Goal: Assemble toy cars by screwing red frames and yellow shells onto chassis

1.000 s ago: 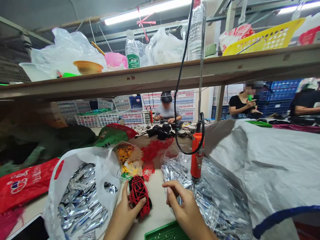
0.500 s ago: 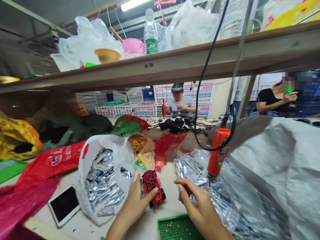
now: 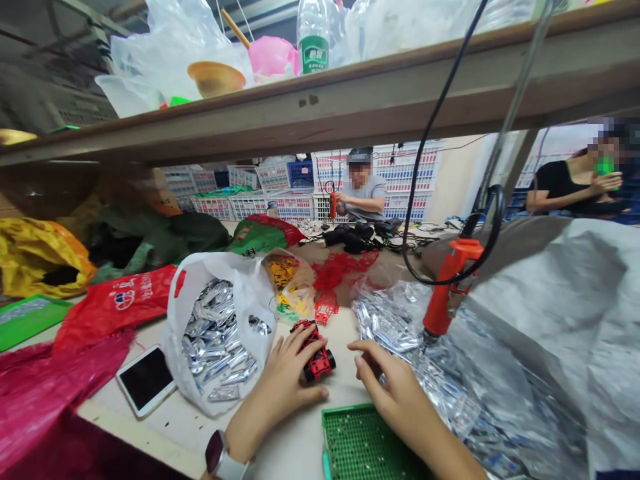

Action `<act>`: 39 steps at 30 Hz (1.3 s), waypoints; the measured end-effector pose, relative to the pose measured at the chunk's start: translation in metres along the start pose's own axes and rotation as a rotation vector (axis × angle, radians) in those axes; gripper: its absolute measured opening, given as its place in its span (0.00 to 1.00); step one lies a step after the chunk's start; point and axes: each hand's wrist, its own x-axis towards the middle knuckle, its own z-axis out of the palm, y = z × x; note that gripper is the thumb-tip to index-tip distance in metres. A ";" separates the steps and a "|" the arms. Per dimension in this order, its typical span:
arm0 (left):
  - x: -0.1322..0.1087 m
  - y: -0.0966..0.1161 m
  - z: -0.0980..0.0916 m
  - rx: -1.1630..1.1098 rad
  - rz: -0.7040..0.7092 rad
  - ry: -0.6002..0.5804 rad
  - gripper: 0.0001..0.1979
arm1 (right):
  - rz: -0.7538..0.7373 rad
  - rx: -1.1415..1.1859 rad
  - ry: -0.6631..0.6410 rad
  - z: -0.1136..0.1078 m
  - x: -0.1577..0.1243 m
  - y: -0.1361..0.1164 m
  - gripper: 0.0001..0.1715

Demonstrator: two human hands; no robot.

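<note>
A small red and black toy car [image 3: 324,364] with black wheels stands on the table. Over its near left side, my left hand [image 3: 285,370] is spread, fingers lying across the top and thumb apart at the near end. To the right of the car, my right hand [image 3: 400,387] hovers with its fingers curled and the thumb close to the index finger; whatever it holds is hidden or too small to make out. Below it is a green tray [image 3: 324,433] with tiny shiny bits. Behind the car lies a red plastic frame piece [image 3: 326,308].
An orange electric screwdriver [image 3: 447,290] hangs on the right above clear bags of silvery parts [image 3: 387,323]. Left are a white bag [image 3: 175,333] of silvery parts and a phone [image 3: 146,380]. A shelf [image 3: 280,100] crosses overhead. Two people sit beyond.
My left hand has moved from the car's side to lie across its top. The right hand stays curled nearby. The whole view has shifted slightly.
</note>
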 end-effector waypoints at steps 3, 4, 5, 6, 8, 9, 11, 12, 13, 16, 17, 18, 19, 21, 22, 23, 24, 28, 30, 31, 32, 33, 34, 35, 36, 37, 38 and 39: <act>0.006 -0.010 0.013 0.101 0.082 0.095 0.37 | 0.014 -0.007 -0.009 -0.001 0.000 0.000 0.19; 0.008 -0.013 0.017 0.126 0.099 0.120 0.36 | 0.014 -0.008 -0.012 -0.001 0.000 -0.001 0.19; 0.008 -0.014 0.022 0.150 0.110 0.131 0.36 | 0.014 -0.006 -0.015 -0.001 0.001 -0.001 0.20; 0.008 -0.015 0.025 0.172 0.112 0.134 0.37 | 0.013 -0.004 -0.018 -0.001 0.001 -0.002 0.20; 0.004 -0.014 0.027 0.215 0.101 0.148 0.40 | 0.011 0.002 -0.022 -0.001 0.001 -0.002 0.20; 0.000 -0.013 0.025 0.232 0.098 0.171 0.44 | 0.009 0.004 -0.022 -0.002 0.001 -0.002 0.20; -0.009 -0.017 0.014 0.255 0.114 0.262 0.51 | -0.002 0.004 -0.013 -0.002 0.000 -0.002 0.20; -0.014 -0.022 0.004 0.262 0.111 0.338 0.51 | -0.009 0.004 -0.005 -0.002 0.000 -0.001 0.19; -0.020 -0.029 -0.007 0.269 0.087 0.423 0.47 | -0.016 0.005 0.003 -0.002 0.000 -0.001 0.19; -0.038 -0.058 -0.039 0.322 -0.258 0.626 0.29 | -0.040 0.017 0.018 -0.003 -0.001 -0.003 0.18; -0.043 -0.067 -0.047 0.349 -0.392 0.580 0.25 | -0.048 0.021 0.019 -0.003 -0.001 -0.003 0.18; -0.046 -0.075 -0.052 0.366 -0.486 0.518 0.22 | -0.055 0.023 0.018 -0.003 -0.001 -0.004 0.18; -0.048 -0.080 -0.055 0.376 -0.542 0.456 0.19 | -0.062 0.023 0.018 -0.003 -0.001 -0.004 0.18; -0.049 -0.083 -0.057 0.368 -0.559 0.395 0.13 | -0.072 0.018 0.019 -0.003 -0.001 -0.005 0.17; -0.047 -0.082 -0.057 0.356 -0.548 0.398 0.11 | -0.076 0.014 0.022 -0.003 -0.001 -0.005 0.17; -0.045 -0.080 -0.057 0.341 -0.540 0.403 0.09 | -0.080 0.010 0.027 -0.003 -0.001 -0.005 0.17; -0.043 -0.077 -0.059 0.324 -0.535 0.413 0.07 | -0.084 0.007 0.030 -0.003 -0.001 -0.004 0.17; -0.033 -0.067 -0.073 0.222 -0.555 0.546 0.09 | -0.085 0.008 0.049 -0.004 0.000 -0.002 0.16; -0.027 -0.063 -0.081 0.141 -0.607 0.669 0.14 | -0.075 0.010 0.054 -0.004 0.000 -0.001 0.16; -0.023 -0.061 -0.085 0.090 -0.630 0.734 0.16 | -0.071 0.009 0.053 -0.004 0.000 0.000 0.16; -0.017 -0.057 -0.087 0.028 -0.638 0.789 0.18 | -0.067 0.006 0.050 -0.004 -0.001 0.001 0.16; -0.010 -0.052 -0.087 -0.046 -0.623 0.820 0.20 | -0.063 0.004 0.045 -0.003 -0.001 0.001 0.16; -0.002 -0.046 -0.084 -0.131 -0.581 0.816 0.21 | -0.059 0.003 0.041 -0.003 -0.001 0.002 0.16; 0.007 -0.038 -0.080 -0.223 -0.515 0.774 0.21 | -0.054 0.006 0.038 -0.002 -0.001 0.002 0.16; 0.017 -0.028 -0.074 -0.319 -0.433 0.692 0.21 | -0.050 0.014 0.041 -0.001 0.000 0.003 0.16; 0.027 -0.017 -0.066 -0.409 -0.346 0.587 0.22 | -0.045 0.027 0.053 -0.001 0.000 0.004 0.16; 0.035 -0.005 -0.056 -0.487 -0.264 0.475 0.22 | -0.036 0.044 0.071 0.000 0.000 0.005 0.17; 0.043 0.007 -0.047 -0.549 -0.191 0.376 0.22 | -0.024 0.061 0.091 0.000 0.001 0.006 0.18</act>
